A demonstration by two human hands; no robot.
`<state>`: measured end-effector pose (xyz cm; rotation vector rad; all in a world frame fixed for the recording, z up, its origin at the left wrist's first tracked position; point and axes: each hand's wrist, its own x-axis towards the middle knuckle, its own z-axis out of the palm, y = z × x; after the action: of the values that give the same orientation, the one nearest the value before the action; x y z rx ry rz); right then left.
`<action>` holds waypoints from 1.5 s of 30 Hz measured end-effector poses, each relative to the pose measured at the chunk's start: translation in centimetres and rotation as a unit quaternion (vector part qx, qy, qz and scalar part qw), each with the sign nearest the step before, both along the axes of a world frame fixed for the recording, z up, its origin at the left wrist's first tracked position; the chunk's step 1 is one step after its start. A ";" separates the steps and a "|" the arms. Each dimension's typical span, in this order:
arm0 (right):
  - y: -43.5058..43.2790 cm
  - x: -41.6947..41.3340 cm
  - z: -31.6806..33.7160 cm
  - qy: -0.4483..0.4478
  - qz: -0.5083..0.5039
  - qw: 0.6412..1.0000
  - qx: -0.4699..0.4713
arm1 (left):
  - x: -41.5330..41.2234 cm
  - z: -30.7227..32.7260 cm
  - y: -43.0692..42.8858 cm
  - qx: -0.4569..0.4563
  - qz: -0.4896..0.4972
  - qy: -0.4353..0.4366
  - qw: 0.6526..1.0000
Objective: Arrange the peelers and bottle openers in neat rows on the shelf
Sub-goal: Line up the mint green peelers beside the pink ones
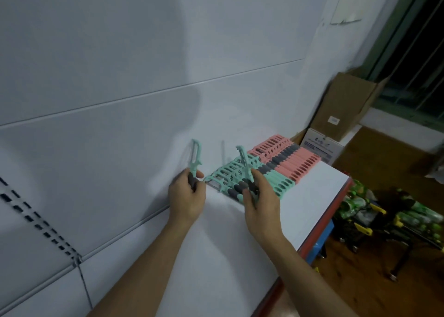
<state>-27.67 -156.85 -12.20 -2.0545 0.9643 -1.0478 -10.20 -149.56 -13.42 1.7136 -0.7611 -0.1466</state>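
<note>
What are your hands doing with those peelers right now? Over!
Left hand grips a mint-green peeler, blade up. Right hand grips a second peeler over the mint row. Pink row beyond, on the white shelf. Nothing blocking.

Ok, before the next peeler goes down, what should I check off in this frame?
1. The left hand grips a green peeler by its handle: ok.
2. The right hand grips a second green peeler: ok.
3. Bare shelf beside the green row: ok.
4. Near end of the green row straight: cannot tell, blurred.
5. The pink row clear of both hands: ok.
</note>
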 end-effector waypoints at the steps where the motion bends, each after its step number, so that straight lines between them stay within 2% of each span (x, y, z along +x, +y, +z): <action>1: 0.1 0.2 0.0 -0.013 -0.001 1.000 0.015 | 0.0 -0.2 0.2 0.000 -0.004 -0.001 1.000; 4: 0.0 0.7 0.1 -0.024 -0.027 0.999 0.031 | -0.6 -0.3 0.2 -0.004 -0.009 -0.034 0.999; 11: -0.7 0.9 -1.2 0.109 -0.032 0.981 -0.160 | -0.6 -0.8 0.4 -0.009 0.031 -0.038 0.999; 15: -0.9 0.9 -2.2 0.145 -0.015 0.969 -0.198 | -0.8 -0.6 0.4 0.004 0.070 -0.046 0.996; 19: -1.2 1.1 -2.3 0.146 0.023 0.960 -0.239 | -0.7 -0.5 0.5 0.007 0.068 -0.056 0.996; 25: -1.2 1.1 -2.3 0.164 0.042 0.956 -0.239 | -1.0 -0.5 0.4 0.022 0.067 -0.114 0.991; 38: -1.0 1.1 -2.2 0.206 0.019 0.959 -0.191 | -0.7 -0.8 0.3 0.081 -0.010 -0.155 0.985; 42: -1.0 1.1 -2.2 0.205 0.015 0.959 -0.196 | -0.4 -1.1 -0.2 0.051 0.002 -0.120 0.992; 45: -0.9 1.0 -2.3 0.207 0.013 0.956 -0.206 | -0.5 -1.1 -0.3 -0.026 -0.036 -0.041 0.998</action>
<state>-26.64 -157.77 -14.50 -2.7015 0.9722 -0.8737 -10.66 -149.89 -14.53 1.6508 -0.8813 -0.1047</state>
